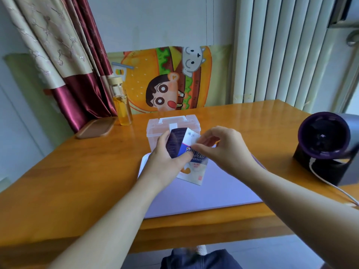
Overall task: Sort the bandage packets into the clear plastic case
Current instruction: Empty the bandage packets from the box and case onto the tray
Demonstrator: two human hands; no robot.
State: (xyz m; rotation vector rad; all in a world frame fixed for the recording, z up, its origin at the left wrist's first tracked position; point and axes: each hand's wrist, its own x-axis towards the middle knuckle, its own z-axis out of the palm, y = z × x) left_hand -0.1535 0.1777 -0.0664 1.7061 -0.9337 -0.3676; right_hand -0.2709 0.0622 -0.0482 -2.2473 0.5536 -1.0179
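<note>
Nearly upright bandage packets (194, 171), left hand (165, 164) gripping them, right hand (223, 150) pinching one

A room in a home: maroon-and-beige satin curtains (64, 55) hang at 10 o'clock, a white radiator (272, 49) stands at 1 o'clock, and a cartoon burger poster (165, 78) leans behind the wooden surface (77, 171) at 12 o'clock.
</note>
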